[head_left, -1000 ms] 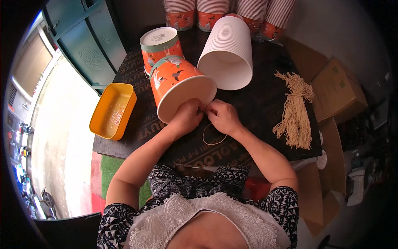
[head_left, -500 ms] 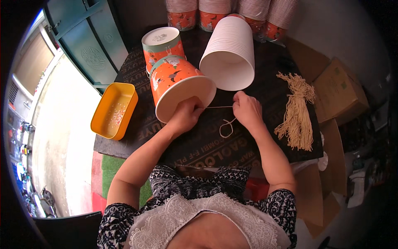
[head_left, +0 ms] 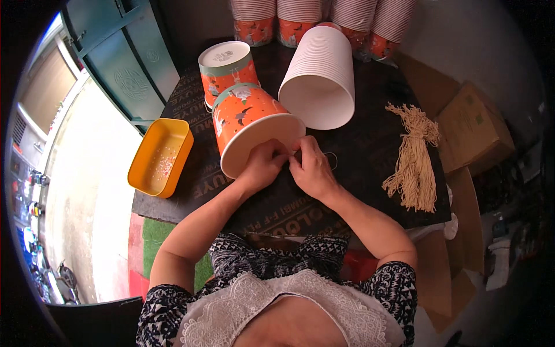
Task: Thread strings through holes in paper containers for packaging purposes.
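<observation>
An orange paper bucket (head_left: pixel 247 118) with printed figures and a green base band lies tilted on the table, its white mouth toward me. My left hand (head_left: pixel 266 166) reaches into the mouth, fingers closed by the rim nearest my right hand. My right hand (head_left: pixel 312 170) is just outside that rim, its thumb and finger pinched on a thin cream cord. The hands almost touch. A loop of the cord (head_left: pixel 333 159) shows beyond my right hand; the part between the fingers is hidden. Behind, a similar bucket (head_left: pixel 226 72) stands upside down.
A stack of nested white buckets (head_left: pixel 321 87) lies behind my right hand. A bundle of cream cords (head_left: pixel 415 159) is at the right. On the left sits a yellow tray (head_left: pixel 140 168) holding small pale and reddish bits. Wrapped bucket stacks (head_left: pixel 253 26) line the back; a cardboard box (head_left: pixel 475 124) is beyond the right edge.
My right hand has moved left, up against the bucket's rim beside my left hand. The cord stretched straight between the hands is no longer seen. The bucket has shifted slightly.
</observation>
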`<state>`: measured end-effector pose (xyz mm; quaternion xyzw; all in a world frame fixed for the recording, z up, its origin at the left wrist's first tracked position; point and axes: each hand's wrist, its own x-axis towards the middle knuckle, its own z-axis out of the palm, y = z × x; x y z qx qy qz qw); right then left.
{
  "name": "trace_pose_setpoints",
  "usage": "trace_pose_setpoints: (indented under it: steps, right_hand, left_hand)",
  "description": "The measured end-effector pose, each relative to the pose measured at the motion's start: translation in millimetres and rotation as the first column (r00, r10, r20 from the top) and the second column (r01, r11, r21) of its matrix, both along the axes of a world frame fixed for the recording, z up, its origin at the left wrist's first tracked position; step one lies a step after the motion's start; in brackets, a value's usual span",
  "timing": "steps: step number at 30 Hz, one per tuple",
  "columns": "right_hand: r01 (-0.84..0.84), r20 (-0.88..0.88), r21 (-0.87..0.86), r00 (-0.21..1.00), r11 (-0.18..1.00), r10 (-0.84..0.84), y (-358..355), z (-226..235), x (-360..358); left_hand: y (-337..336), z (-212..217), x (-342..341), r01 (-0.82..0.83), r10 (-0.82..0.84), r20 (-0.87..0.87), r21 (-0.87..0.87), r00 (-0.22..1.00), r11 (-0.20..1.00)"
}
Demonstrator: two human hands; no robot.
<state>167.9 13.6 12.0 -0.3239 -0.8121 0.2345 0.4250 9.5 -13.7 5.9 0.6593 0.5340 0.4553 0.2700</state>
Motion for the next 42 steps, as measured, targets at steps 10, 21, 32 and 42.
trace_pose_setpoints:
  steps: [10,21,32,42]
  right_hand:
    - [0.033,0.095,0.032,0.995,0.999,-0.036,-3,-5,3]
    - [0.033,0.113,0.077,0.993,0.996,-0.042,-3,-8,0]
    - [0.029,0.05,0.032,0.998,0.999,-0.031,5,-12,-1]
    - [0.064,0.048,-0.027,0.997,0.998,-0.063,4,-8,0]
  left_hand:
    - [-5,21,4,-0.007,0.046,0.154,-0.245,0.987,0.969]
    - [-4,15,-1,0.077,0.007,0.275,-0.293,0.961,0.953]
    - [-5,11,4,0.055,0.07,0.419,-0.279,0.905,0.959]
    - [-10,16,7,0.016,0.06,0.305,-0.238,0.95,0.971]
